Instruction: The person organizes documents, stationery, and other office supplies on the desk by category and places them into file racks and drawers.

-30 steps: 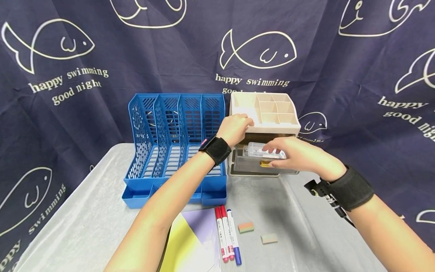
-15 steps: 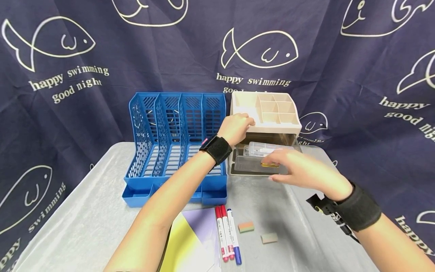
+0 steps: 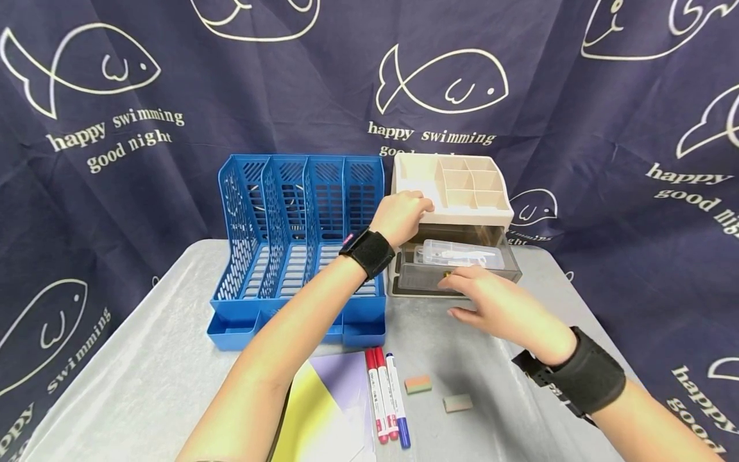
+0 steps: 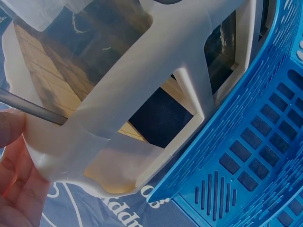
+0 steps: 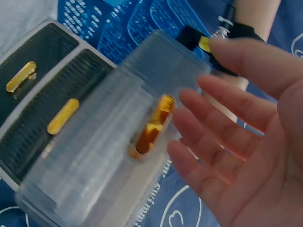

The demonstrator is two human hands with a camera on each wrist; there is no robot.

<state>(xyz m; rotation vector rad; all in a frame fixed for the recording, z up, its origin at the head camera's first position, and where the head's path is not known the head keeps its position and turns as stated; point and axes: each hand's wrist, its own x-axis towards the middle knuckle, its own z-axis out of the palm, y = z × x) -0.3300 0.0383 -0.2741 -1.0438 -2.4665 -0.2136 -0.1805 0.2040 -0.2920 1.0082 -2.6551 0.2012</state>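
Observation:
My left hand grips the front top edge of a white desk organizer. In the left wrist view its fingers and thumb lie at the organizer's edge. A see-through grey drawer is pulled out below the top tray. Inside it rests a clear lidded plastic box with small pale things in it. My right hand is in front of the drawer, fingers extended and spread. In the right wrist view the fingertips are close beside the drawer's gold handle, with nothing held.
A blue file rack stands left of the organizer. In front lie yellow and purple sheets, red markers, a blue marker and two small erasers. More gold-handled drawers show in the right wrist view.
My right hand has left the clear box and drawn back toward me to the drawer's front. The box now lies uncovered in the drawer. My left hand has stayed on the organizer.

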